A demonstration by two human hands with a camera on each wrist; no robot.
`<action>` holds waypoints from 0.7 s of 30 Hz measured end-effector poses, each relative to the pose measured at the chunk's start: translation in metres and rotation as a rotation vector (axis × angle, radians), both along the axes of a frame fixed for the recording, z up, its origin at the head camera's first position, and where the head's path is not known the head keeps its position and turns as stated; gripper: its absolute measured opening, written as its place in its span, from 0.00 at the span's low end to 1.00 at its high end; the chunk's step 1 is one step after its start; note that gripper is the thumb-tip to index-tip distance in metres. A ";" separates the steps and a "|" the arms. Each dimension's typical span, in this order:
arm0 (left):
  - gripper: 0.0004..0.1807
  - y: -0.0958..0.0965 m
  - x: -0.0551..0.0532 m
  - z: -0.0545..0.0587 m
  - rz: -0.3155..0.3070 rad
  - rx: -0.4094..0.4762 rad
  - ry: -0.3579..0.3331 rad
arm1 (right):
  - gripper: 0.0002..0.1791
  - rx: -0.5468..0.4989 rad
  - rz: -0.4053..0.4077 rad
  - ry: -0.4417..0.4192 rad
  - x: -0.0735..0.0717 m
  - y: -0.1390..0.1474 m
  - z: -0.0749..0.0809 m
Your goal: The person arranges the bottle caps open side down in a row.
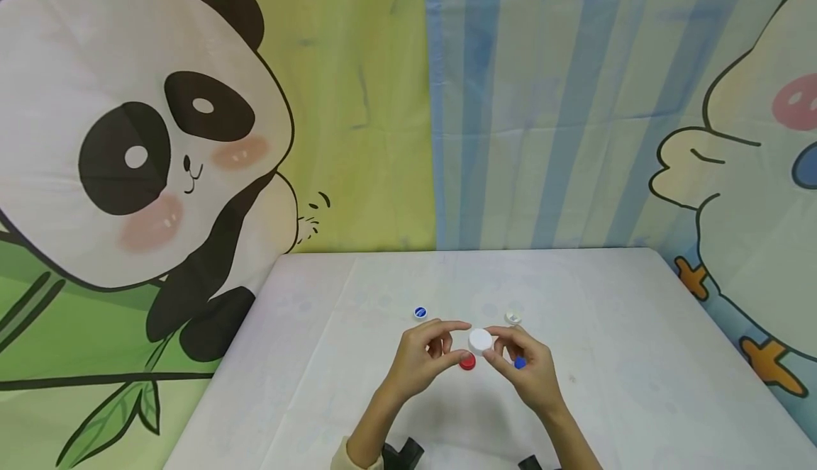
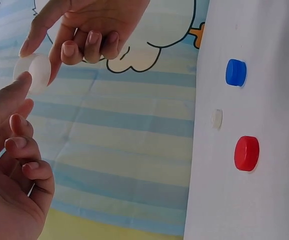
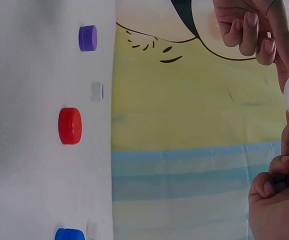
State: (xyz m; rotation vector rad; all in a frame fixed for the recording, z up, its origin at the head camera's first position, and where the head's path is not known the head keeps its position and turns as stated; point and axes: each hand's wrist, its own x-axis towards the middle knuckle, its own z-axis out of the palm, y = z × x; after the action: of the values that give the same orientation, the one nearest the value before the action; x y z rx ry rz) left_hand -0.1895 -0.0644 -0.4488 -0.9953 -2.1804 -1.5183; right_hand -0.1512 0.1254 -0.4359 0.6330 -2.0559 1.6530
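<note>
A white round cap [image 1: 480,341] is held above the table between both hands. My left hand [image 1: 424,356] pinches its left side with thumb and index finger, the other fingers curled inward. On the opposite side, my right hand [image 1: 530,371] grips the cap the same way. In the left wrist view the white cap [image 2: 33,72] looks shallow and slightly translucent at its edge. Below the hands, a red cap [image 1: 468,362] lies on the table. Partly behind the right fingers sits a blue cap [image 1: 520,362].
On the white table [image 1: 345,385], farther back, lie a blue-and-white cap [image 1: 420,312] and a pale cap [image 1: 513,317]. A purple cap [image 3: 88,38] shows in the right wrist view. Printed curtains [image 1: 498,101] hang behind the table's back edge.
</note>
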 end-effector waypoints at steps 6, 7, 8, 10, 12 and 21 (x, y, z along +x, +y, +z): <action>0.17 0.001 -0.001 -0.001 -0.004 -0.009 0.009 | 0.18 0.004 0.018 0.078 -0.002 0.001 -0.003; 0.16 0.001 -0.001 -0.001 -0.003 -0.015 0.015 | 0.18 0.003 0.023 0.084 -0.002 0.001 -0.002; 0.16 0.002 -0.001 -0.001 0.000 -0.022 0.019 | 0.18 0.005 0.025 0.089 -0.002 0.001 -0.002; 0.15 0.002 -0.001 -0.001 0.005 -0.033 0.024 | 0.18 0.007 0.029 0.076 -0.001 0.001 -0.002; 0.15 0.002 0.000 0.000 0.011 -0.043 0.019 | 0.18 0.007 0.028 0.052 -0.002 0.001 -0.003; 0.15 0.004 -0.005 -0.004 0.048 -0.085 0.039 | 0.18 0.086 -0.038 0.004 -0.017 0.010 -0.031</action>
State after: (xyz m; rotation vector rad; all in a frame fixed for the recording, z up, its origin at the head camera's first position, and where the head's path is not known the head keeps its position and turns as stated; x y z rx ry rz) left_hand -0.1945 -0.0603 -0.4523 -0.9830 -2.2409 -1.3841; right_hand -0.1683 0.1352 -0.4666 0.6211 -2.1320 1.5480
